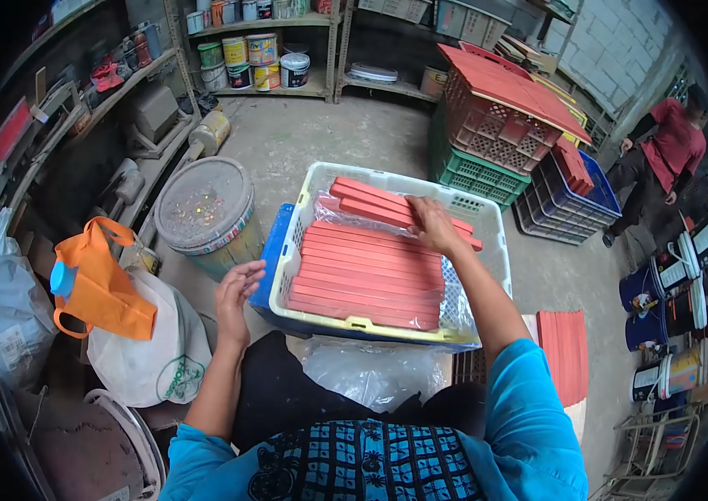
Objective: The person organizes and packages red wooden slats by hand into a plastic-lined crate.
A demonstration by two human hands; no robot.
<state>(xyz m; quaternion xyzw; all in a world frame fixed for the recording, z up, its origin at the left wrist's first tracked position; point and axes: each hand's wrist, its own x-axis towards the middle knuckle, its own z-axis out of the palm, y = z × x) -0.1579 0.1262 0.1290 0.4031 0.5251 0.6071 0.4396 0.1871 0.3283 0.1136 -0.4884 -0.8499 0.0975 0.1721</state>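
A pale plastic crate in front of me holds a neat row of red strips, partly under clear plastic film. Across its far side lie a few more red strips, slightly slanted. My right hand is closed over these far strips near their right part; its fingertips are partly hidden. Beside the crate's left edge, my left hand is raised, with its fingers apart and nothing in it. The pale crate rests on something blue.
Clear plastic bags lie before my lap. More red strips lie at right. A lidded bucket and an orange bag stand left. Stacked crates rise behind. A person stands at far right.
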